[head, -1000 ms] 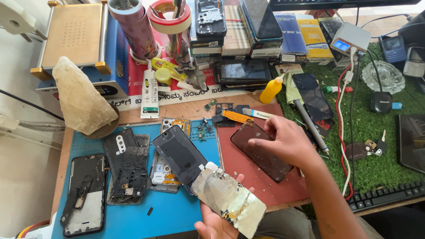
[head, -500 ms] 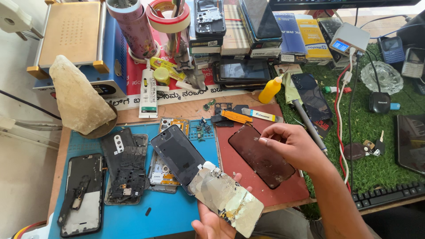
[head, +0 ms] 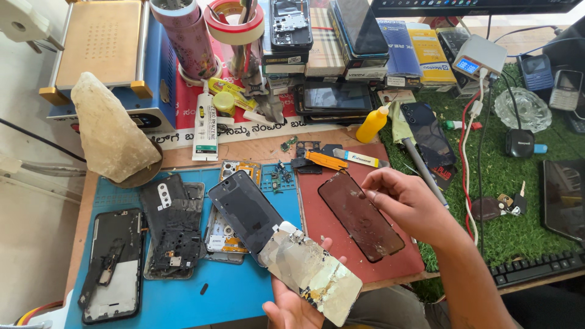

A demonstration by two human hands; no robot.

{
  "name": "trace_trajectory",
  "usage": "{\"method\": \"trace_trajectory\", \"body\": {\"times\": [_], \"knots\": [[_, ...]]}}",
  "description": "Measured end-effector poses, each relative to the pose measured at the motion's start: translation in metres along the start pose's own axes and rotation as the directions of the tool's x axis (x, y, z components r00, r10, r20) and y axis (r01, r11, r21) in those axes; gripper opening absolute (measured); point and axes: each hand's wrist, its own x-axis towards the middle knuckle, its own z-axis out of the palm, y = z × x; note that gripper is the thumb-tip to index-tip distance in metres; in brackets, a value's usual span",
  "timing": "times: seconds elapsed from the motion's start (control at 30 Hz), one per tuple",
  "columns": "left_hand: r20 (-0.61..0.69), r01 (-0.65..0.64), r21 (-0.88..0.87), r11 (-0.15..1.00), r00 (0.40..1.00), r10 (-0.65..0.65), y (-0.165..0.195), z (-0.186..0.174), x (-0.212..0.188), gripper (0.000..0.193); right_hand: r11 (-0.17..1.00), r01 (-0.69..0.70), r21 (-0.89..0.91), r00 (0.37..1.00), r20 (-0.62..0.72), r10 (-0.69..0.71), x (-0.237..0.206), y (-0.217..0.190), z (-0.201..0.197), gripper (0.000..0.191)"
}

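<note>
My left hand (head: 291, 304) holds a long phone display panel (head: 283, 240) from below; its upper half is dark, its lower half is silvery with torn yellowish residue. My right hand (head: 409, 201) hovers over a dark glass screen (head: 361, 214) that lies on a red mat (head: 323, 219). Its fingertips are pinched together near the glass's top right edge, and whether they hold something small cannot be told. The held panel juts over the blue mat (head: 183, 301) and the opened phones there.
Several stripped phone bodies (head: 116, 262) lie on the blue mat at left. A pale rock (head: 109, 131), a heating plate box (head: 103, 61), a glue tube (head: 208, 129), a yellow squeeze bottle (head: 372, 123), stacked phones (head: 338, 97) and a keyboard (head: 536, 268) surround the workspace.
My right hand has lifted off the dark glass and drawn right, its fingers now pinched. The glass lies flat on the red mat. The left hand still holds the panel.
</note>
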Motion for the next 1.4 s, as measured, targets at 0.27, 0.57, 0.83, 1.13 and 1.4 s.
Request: {"method": "trace_trajectory", "body": {"times": [0.27,0.57,0.83,1.13,1.4], "knots": [[0.012,0.031,0.014,0.999,0.999,-0.031,0.002,-0.009,-0.003,0.131,0.996,0.019,-0.083,0.995,-0.093,-0.027,-0.005,-0.021,0.008,0.024],[0.02,0.087,0.011,0.996,0.996,-0.088,0.007,-0.017,-0.003,0.129,0.927,0.283,-0.245,0.819,-0.441,-0.367,-0.024,-0.043,-0.009,0.025],[0.026,0.062,-0.011,0.998,0.998,-0.062,0.004,-0.019,-0.001,0.128,0.784,0.339,-0.52,0.675,-0.447,-0.587,-0.033,-0.01,0.013,0.031],[0.074,0.033,-0.055,0.998,0.997,-0.028,-0.01,-0.021,0.002,0.127,0.799,0.351,-0.488,0.658,-0.478,-0.581,-0.048,0.0,0.001,0.034],[0.079,0.062,-0.016,0.998,0.995,-0.06,-0.01,-0.015,0.004,0.127,0.82,0.366,-0.44,0.6,-0.562,-0.57,-0.058,-0.003,-0.002,0.03]]}}
